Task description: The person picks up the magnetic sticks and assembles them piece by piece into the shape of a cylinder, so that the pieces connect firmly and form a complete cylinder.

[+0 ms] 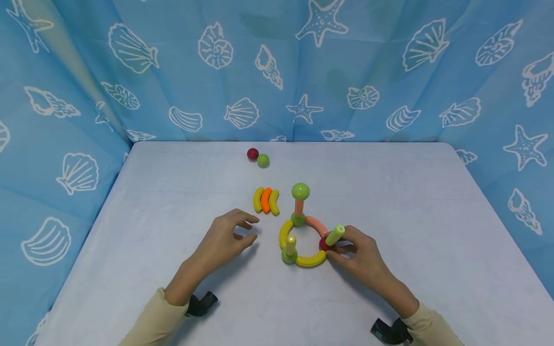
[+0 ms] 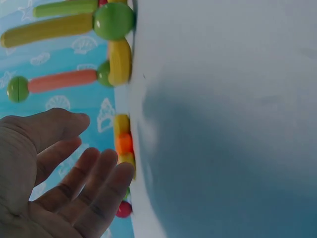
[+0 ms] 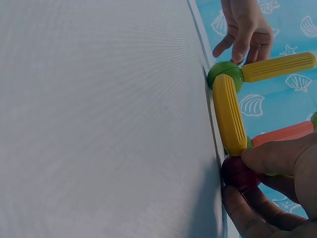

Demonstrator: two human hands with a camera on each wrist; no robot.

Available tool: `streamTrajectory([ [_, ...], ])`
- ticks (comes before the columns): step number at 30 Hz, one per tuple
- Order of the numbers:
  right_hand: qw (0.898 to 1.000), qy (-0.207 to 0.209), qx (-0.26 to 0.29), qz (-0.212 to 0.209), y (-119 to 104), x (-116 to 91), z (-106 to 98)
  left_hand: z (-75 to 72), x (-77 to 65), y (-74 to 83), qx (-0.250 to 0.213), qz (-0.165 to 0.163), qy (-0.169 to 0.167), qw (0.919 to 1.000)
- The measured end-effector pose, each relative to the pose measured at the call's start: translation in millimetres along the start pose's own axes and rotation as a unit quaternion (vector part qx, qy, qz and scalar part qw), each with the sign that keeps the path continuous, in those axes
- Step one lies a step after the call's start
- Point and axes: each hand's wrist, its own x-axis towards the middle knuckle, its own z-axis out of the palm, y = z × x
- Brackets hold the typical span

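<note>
A ring of curved rods and balls lies on the table: a front yellow curved rod [image 1: 310,261], a left yellow curved rod [image 1: 284,233] and a pink curved rod [image 1: 317,224]. Green balls join it at the left [image 1: 289,257] and back [image 1: 298,220], a dark red ball [image 3: 240,173] at the right. My right hand [image 1: 363,254] pinches that red ball between thumb and fingers. A light green rod [image 1: 335,235] leans up from it. The yellow rod [image 1: 291,244] and pink rod [image 1: 299,208] stand up, the pink one capped by a green ball [image 1: 300,191]. Left of the ring, my left hand [image 1: 227,238] hovers, fingers relaxed, holding nothing.
Behind the left hand lie two yellow curved pieces and an orange curved piece [image 1: 266,200] side by side. Farther back sit a loose red ball [image 1: 253,154] and a loose green ball [image 1: 263,160]. A blue shell-print curtain [image 1: 268,96] hangs behind the white table [image 1: 389,192].
</note>
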Motion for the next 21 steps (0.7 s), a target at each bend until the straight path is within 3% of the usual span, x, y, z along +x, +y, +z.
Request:
streamTrajectory([
  [9,1.000,-0.002,-0.001,0.003,0,-1,-1,-14.1,6.2,-20.3,0.023,0.003,0.031,0.9993],
  [21,1.000,-0.003,0.008,-0.001,1,0,0,-32.8,35.0,-30.7,0.048,-0.003,0.066,0.9967],
])
